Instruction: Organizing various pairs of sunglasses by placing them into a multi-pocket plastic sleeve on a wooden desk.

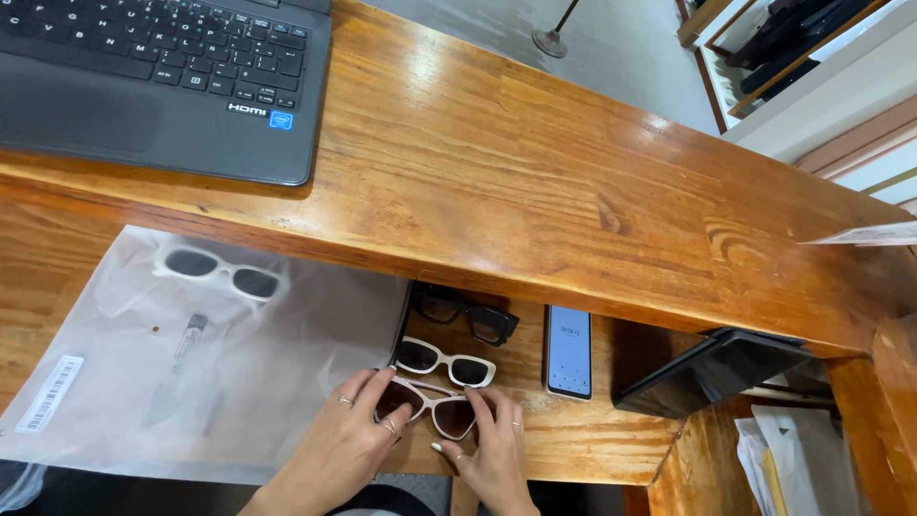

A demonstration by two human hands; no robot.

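Both hands are on the pink sunglasses (432, 405) at the front edge of the lower tabletop (592, 440). Left hand (344, 441) fingers curl around one lens, right hand (495, 449) fingers pinch the other side, I think. Right behind sit white sunglasses (445, 361), then black ones (465, 313). Phone (568, 352) beside them, plastic bag (210, 382) to the left.

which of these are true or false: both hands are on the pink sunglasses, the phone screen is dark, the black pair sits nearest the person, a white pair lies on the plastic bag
1. Both hands, left hand and right hand, touch the pink sunglasses: true.
2. The phone screen is dark: false, it is lit.
3. The black sunglasses sit nearest the person: false, the pink pair does.
4. White sunglasses lie on the plastic bag: true.
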